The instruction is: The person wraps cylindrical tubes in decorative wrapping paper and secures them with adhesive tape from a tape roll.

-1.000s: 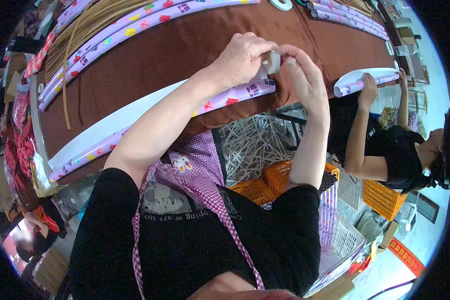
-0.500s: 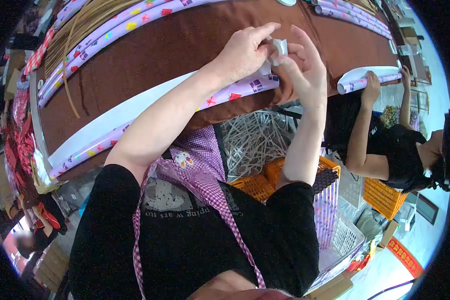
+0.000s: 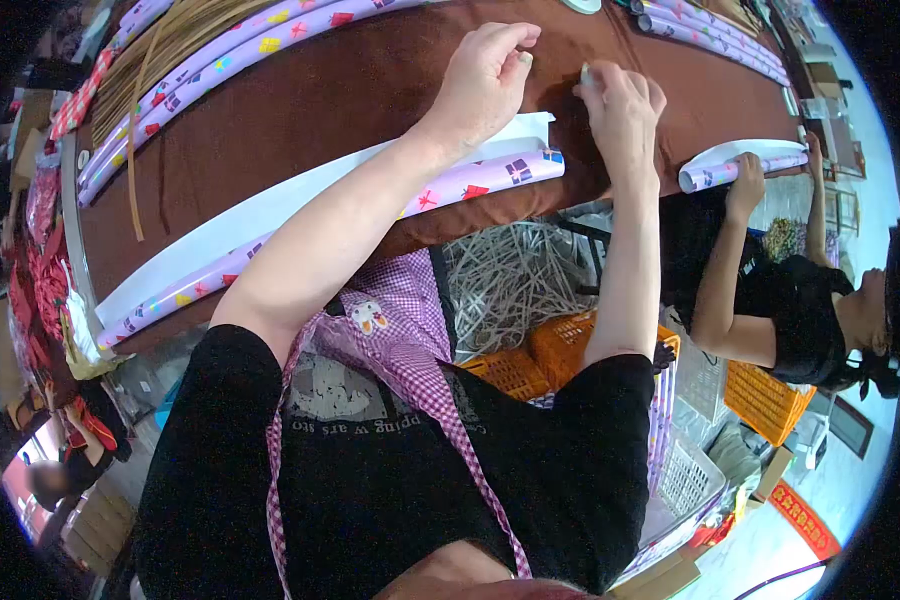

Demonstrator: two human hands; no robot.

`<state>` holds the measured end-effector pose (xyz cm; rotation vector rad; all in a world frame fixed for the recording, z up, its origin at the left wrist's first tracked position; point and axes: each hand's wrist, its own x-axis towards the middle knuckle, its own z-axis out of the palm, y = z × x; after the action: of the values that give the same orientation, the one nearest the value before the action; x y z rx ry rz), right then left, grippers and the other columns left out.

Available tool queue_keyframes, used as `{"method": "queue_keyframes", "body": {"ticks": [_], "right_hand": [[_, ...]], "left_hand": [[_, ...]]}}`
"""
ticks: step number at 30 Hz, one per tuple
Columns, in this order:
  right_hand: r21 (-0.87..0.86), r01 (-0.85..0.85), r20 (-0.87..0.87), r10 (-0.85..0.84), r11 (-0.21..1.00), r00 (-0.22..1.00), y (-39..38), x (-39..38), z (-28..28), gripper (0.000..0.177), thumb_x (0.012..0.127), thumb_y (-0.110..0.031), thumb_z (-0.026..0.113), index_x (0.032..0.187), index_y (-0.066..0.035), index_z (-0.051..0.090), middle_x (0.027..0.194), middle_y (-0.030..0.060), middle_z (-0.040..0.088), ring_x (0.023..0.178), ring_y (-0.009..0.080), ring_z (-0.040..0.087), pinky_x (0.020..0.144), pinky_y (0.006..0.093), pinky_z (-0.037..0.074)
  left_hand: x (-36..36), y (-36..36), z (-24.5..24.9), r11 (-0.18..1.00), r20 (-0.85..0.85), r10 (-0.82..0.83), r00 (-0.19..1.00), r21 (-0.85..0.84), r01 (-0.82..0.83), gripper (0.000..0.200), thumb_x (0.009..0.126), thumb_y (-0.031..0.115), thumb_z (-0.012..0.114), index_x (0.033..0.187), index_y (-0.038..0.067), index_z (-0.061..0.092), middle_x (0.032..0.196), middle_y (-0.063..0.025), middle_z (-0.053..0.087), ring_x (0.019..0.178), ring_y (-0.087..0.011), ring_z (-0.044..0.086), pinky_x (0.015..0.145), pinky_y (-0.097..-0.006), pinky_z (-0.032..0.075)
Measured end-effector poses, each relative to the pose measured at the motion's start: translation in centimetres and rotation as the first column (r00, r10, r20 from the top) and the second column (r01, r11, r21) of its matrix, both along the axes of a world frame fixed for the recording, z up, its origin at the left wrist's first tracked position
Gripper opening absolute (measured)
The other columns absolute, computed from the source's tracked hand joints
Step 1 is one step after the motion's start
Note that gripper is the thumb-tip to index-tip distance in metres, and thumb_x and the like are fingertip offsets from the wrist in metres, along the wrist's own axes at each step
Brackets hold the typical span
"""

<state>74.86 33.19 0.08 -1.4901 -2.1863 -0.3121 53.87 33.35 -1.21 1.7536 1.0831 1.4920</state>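
Note:
A roll of lilac wrapping paper printed with gift boxes (image 3: 480, 182) lies along the table's near edge, its white sheet edge (image 3: 240, 205) loose behind it. My left hand (image 3: 482, 85) is above the roll's right part, fingers curled and thumb close to the fingertips. Whatever it may pinch is too small to make out. To its right, off the roll's end, my right hand (image 3: 622, 110) is closed, with a small pale scrap (image 3: 586, 76) between thumb and forefinger. My forearm hides part of the roll.
The table has a brown cloth (image 3: 370, 90). Finished lilac rolls (image 3: 270, 45) and brown strips (image 3: 195, 50) lie at the back left, more rolls (image 3: 715, 45) at the back right. A co-worker (image 3: 805, 310) handles another roll (image 3: 715, 172) at right. Orange baskets (image 3: 510, 372) and shredded paper strips (image 3: 515, 285) are below.
My hands have moved apart, the right one going right and the left one slightly up and left. The white scrap between them has left the space there. The sheet's right corner now shows.

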Motion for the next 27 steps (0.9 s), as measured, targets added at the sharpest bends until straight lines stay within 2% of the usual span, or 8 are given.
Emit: {"method": "queue_keyframes", "body": {"ticks": [5, 8, 10, 11, 19, 24, 25, 27], "right_hand": [[-0.070, -0.061, -0.053, 0.057, 0.996, 0.997, 0.1, 0.7, 0.0, 0.019, 0.091, -0.024, 0.065, 0.104, -0.011, 0.071, 0.102, 0.0065, 0.070, 0.105, 0.0262, 0.062, 0.094, 0.0416, 0.042], [0.154, 0.029, -0.167, -0.003, 0.988, 0.986, -1.3, 0.2, 0.9, 0.020, 0.089, -0.017, 0.065, 0.105, -0.007, 0.072, 0.099, 0.0113, 0.070, 0.101, 0.0326, 0.063, 0.092, 0.0428, 0.045], [0.018, -0.169, -0.330, 0.165, 0.985, 0.929, -4.1, -2.0, 2.7, 0.017, 0.083, -0.009, 0.067, 0.100, -0.009, 0.069, 0.091, 0.0073, 0.069, 0.096, 0.0293, 0.063, 0.090, 0.0431, 0.044], [-0.228, -0.254, -0.302, 0.180, 0.940, 0.936, -5.6, -2.6, 2.5, 0.027, 0.081, -0.011, 0.070, 0.107, -0.003, 0.069, 0.100, 0.0113, 0.070, 0.101, 0.0328, 0.063, 0.091, 0.0423, 0.046], [-0.288, -0.353, -0.069, 0.349, 0.890, 0.935, -10.6, -9.0, 0.9, 0.040, 0.079, -0.020, 0.073, 0.114, -0.002, 0.061, 0.115, 0.0155, 0.061, 0.115, 0.0357, 0.054, 0.106, 0.0519, 0.035], [-0.232, -0.354, -0.030, 0.357, 0.906, 0.933, -10.6, -8.2, 0.6, 0.033, 0.083, -0.018, 0.071, 0.113, -0.004, 0.063, 0.115, 0.0132, 0.061, 0.113, 0.0373, 0.053, 0.103, 0.0519, 0.036], [-0.238, -0.344, -0.021, 0.350, 0.908, 0.937, -10.6, -7.8, 0.5, 0.031, 0.084, -0.012, 0.069, 0.113, -0.004, 0.063, 0.117, 0.0132, 0.061, 0.115, 0.0368, 0.053, 0.104, 0.0514, 0.036], [-0.200, -0.332, -0.205, 0.292, 0.922, 0.934, -10.7, -8.2, 0.3, 0.034, 0.083, -0.005, 0.067, 0.117, -0.004, 0.063, 0.120, 0.0127, 0.060, 0.118, 0.0342, 0.053, 0.106, 0.0481, 0.035]], "left_hand": [[-0.2, -0.1, 0.1, 0.999, -0.024, 0.025, 0.999, -0.042, -0.026, 0.027, 0.095, 0.002, 0.058, 0.121, 0.002, 0.064, 0.112, -0.0075, 0.067, 0.097, -0.0149, 0.063, 0.086, -0.0262, 0.051], [-0.1, 0.0, 0.0, 0.999, -0.022, 0.045, 0.999, -0.019, -0.045, 0.026, 0.095, 0.002, 0.058, 0.119, 0.002, 0.064, 0.109, -0.0079, 0.067, 0.097, -0.0157, 0.064, 0.086, -0.0263, 0.051], [0.1, 0.1, 0.0, 0.998, -0.020, 0.064, 0.998, 0.008, -0.064, 0.025, 0.095, 0.002, 0.057, 0.119, 0.001, 0.064, 0.107, -0.0082, 0.067, 0.096, -0.0159, 0.064, 0.086, -0.0263, 0.051], [0.2, 0.1, 0.0, 0.998, -0.023, 0.069, 0.997, -0.006, -0.069, 0.025, 0.095, 0.001, 0.057, 0.118, 0.001, 0.064, 0.107, -0.0083, 0.067, 0.096, -0.0157, 0.064, 0.085, -0.0263, 0.051], [1.0, 0.1, -0.1, 0.968, 0.000, 0.204, 0.979, 0.151, -0.202, 0.021, 0.087, 0.010, 0.062, 0.105, 0.002, 0.068, 0.099, -0.0152, 0.068, 0.092, -0.0332, 0.064, 0.085, -0.0441, 0.050], [2.3, -2.1, 2.4, 0.976, -0.273, 0.217, 0.937, 0.068, -0.207, 0.015, 0.079, 0.019, 0.063, 0.085, 0.007, 0.070, 0.091, -0.0156, 0.066, 0.089, -0.0348, 0.062, 0.076, -0.0494, 0.046], [1.3, -3.2, 4.7, 0.986, -0.439, 0.028, 0.898, -0.136, -0.097, 0.023, 0.088, 0.023, 0.061, 0.100, 0.004, 0.068, 0.103, -0.0173, 0.064, 0.101, -0.0351, 0.059, 0.088, -0.0522, 0.044], [-0.6, -5.9, 5.5, 1.000, -0.506, 0.023, 0.862, -0.005, -0.030, 0.022, 0.087, 0.025, 0.064, 0.095, 0.004, 0.067, 0.097, -0.0153, 0.063, 0.100, -0.0332, 0.060, 0.085, -0.0512, 0.044]]}}
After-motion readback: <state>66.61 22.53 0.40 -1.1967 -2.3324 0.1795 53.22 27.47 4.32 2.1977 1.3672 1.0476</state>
